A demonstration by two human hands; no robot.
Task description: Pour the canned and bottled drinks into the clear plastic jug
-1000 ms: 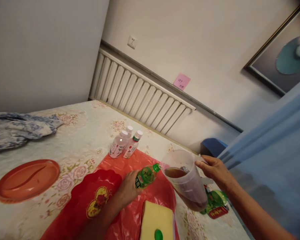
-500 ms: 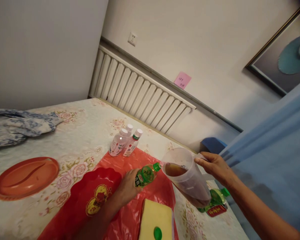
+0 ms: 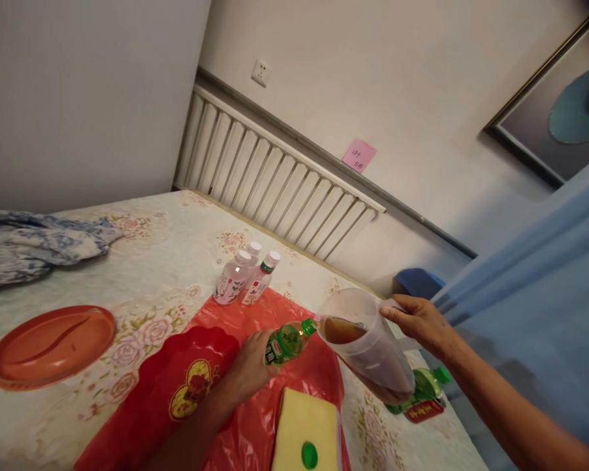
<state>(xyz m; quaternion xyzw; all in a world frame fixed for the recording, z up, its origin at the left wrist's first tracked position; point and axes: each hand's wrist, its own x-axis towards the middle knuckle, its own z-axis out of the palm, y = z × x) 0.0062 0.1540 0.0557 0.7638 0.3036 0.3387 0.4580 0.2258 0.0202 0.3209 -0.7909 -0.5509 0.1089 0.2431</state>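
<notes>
The left hand point(image 3: 248, 369) is wrapping closed around the lower body of a small green plastic bottle point(image 3: 287, 341) with a red-and-white label, holding it above the red plastic sheet point(image 3: 255, 425) spread on the floral tablecloth point(image 3: 152, 281). The bottle is tilting, its long axis running from lower left to upper right, with the open green neck pointing up and right toward the jug.

The right hand point(image 3: 419, 320) is gripping the handle side of a translucent plastic measuring jug point(image 3: 368, 347) holding brown liquid, fingers curled shut about it. The jug is leaning to the left, its rim and spout meeting the bottle's mouth; the liquid is lying against the lower lip.

A loose green cap point(image 3: 309, 454) is lying on a pale yellow block point(image 3: 307, 425) just in front of the bottle. Behind the jug, partly hidden by it, a second green bottle point(image 3: 425, 392) is lying on its side, cap on. Two small clear bottles with white caps point(image 3: 243, 278) are standing at the far edge of the red sheet, well clear of both hands. A red scalloped tray point(image 3: 177, 386) is sitting beside the left wrist, and an orange oval plate point(image 3: 49, 340) is lying farther left. A blue patterned cloth point(image 3: 34, 242) is lying crumpled at the table's far left. A white radiator point(image 3: 275, 190) is running along the wall behind.
</notes>
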